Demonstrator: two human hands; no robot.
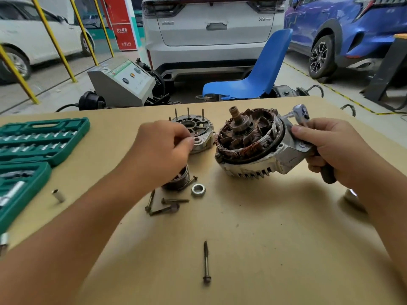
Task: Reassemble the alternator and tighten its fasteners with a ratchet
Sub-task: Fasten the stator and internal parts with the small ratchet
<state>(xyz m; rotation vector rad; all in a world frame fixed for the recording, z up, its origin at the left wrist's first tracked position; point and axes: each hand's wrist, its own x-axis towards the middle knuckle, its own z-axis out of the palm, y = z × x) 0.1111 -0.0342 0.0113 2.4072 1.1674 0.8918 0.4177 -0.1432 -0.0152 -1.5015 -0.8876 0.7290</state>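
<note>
My right hand [334,148] grips the chrome ratchet [300,113] and steadies the finned alternator [248,146], copper windings exposed, near the bench's far edge. My left hand [163,148], fingers curled, reaches the round end cover [198,128]; I can't tell whether it grips. Rusty bolts [167,204] and a hex nut [198,190] lie mid-bench.

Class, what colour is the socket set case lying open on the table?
Green, the socket set case shows best in the head view, at the table's left.

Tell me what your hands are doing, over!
Left hand reaching to rear cover. Right hand grips ratchet, steadies alternator body. Loose bolts, nut on table.
</note>
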